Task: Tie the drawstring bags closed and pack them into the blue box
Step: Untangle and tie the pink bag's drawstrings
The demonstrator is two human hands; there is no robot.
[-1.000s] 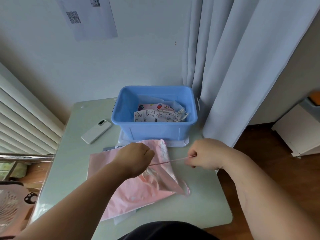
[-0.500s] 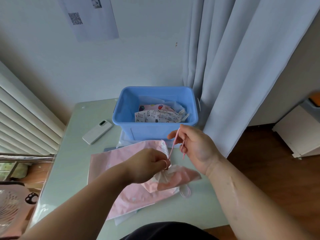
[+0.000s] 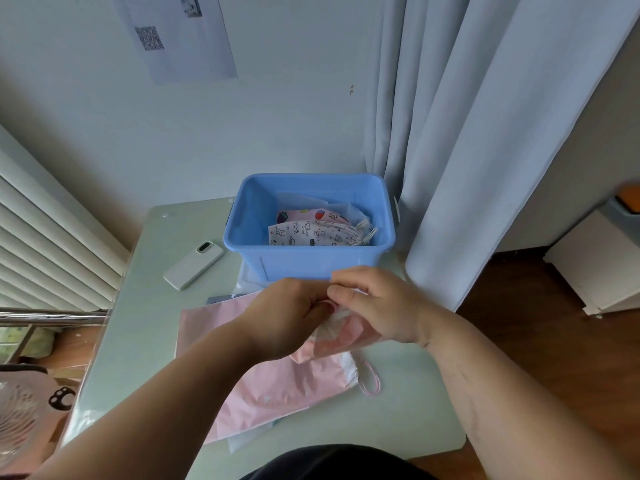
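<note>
My left hand [image 3: 291, 313] and right hand [image 3: 375, 306] met over the pale green table [image 3: 145, 323], fingers pinched on the gathered neck of a pink drawstring bag [image 3: 341, 336] and its cord. A second pink bag [image 3: 277, 386] lay flat beneath them, its cord loop [image 3: 370, 381] at 4 o'clock. At 12 o'clock stood the blue box [image 3: 310, 261], holding a cat-print bag [image 3: 311, 233] and a fruit-print bag [image 3: 308, 214]; a white phone [image 3: 194, 259] lay at 10 o'clock.
</note>
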